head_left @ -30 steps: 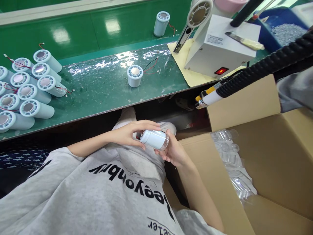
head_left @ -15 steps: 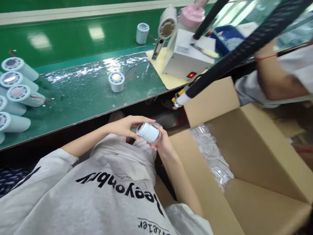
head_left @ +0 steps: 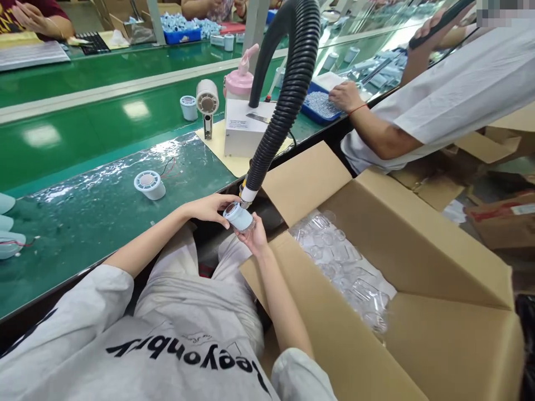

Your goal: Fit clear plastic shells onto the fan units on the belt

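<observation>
A light blue cylinder [head_left: 239, 217] is held between my two hands above my lap, its dark round end tilted up to the left. My left hand [head_left: 212, 209] grips its upper left side with thumb and fingers. My right hand [head_left: 256, 236] is wrapped around its lower end, where a clear part shows. Close above the cylinder hangs the metal tip [head_left: 244, 204] of a black ribbed hose [head_left: 276, 133]; whether they touch cannot be made out. Another light blue part [head_left: 149, 185] with thin wires stands on the green bench [head_left: 104, 206].
An open cardboard box [head_left: 422, 250] with clear plastic parts [head_left: 343, 262] is at my right. Behind the hose are a white device [head_left: 242, 131], a handheld fan [head_left: 207, 100] and a pink-lidded bottle [head_left: 240, 83]. A co-worker's hand [head_left: 346, 97] is over a blue tray [head_left: 320, 106].
The view has swung to the right and up. Both hands still hold the cylinder, which is now close beneath the hose tip. The co-worker's hand has come into view.
</observation>
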